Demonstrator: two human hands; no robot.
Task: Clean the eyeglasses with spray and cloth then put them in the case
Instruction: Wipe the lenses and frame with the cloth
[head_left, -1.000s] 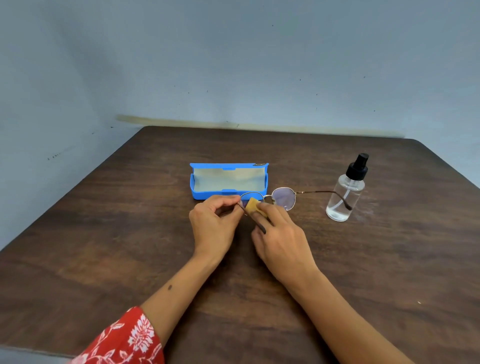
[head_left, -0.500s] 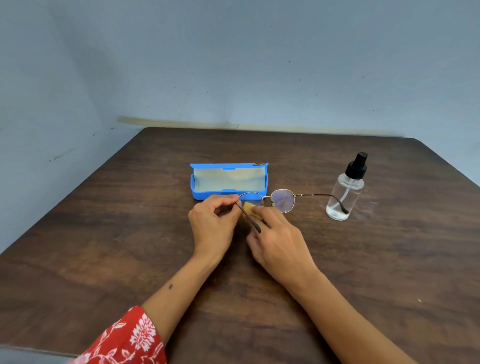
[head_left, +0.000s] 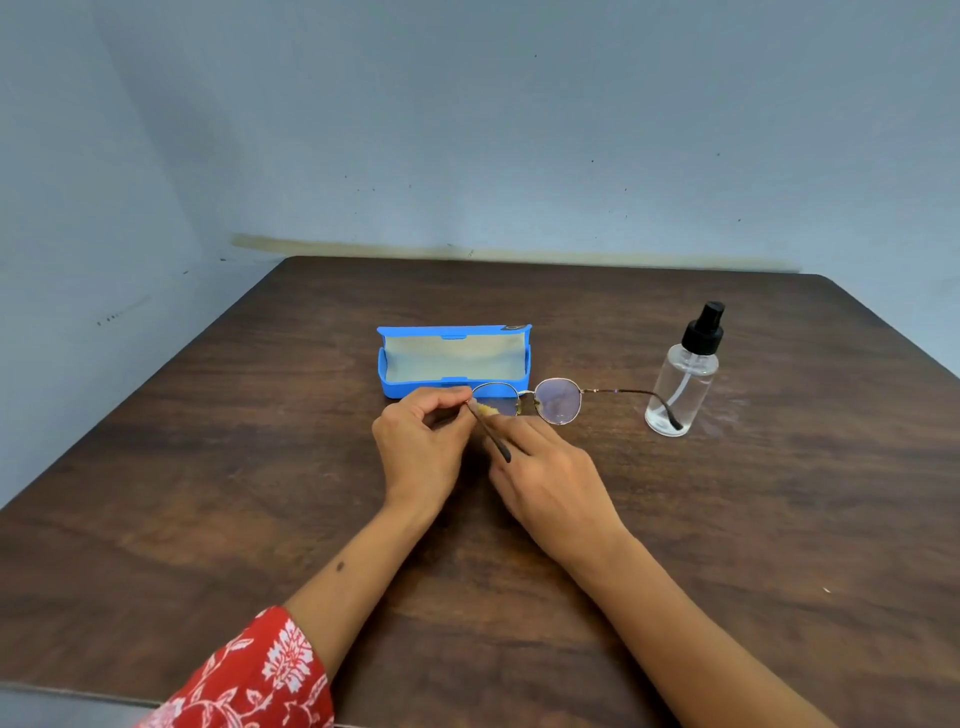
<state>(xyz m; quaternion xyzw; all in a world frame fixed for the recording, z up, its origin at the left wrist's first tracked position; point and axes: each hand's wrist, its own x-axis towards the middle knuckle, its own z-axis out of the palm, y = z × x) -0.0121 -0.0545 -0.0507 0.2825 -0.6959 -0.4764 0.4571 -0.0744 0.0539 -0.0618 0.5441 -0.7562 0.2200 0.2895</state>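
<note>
The left hand (head_left: 421, 447) pinches the glasses (head_left: 524, 402) at the hinge, just before the open case (head_left: 452, 364). The right hand (head_left: 550, 478) presses a small yellow cloth (head_left: 488, 410) on the lens beside those fingers. The thin frame looks light and fragile, so the rim is the better hold.

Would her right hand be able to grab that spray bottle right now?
Probably yes, once freed: the right hand is busy rubbing a yellow cloth on the eyeglasses, but only bare table lies between it and the spray bottle.

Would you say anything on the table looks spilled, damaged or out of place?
Nothing stands out: the spray bottle stands upright, the case lies open, and the eyeglasses look intact.
</note>
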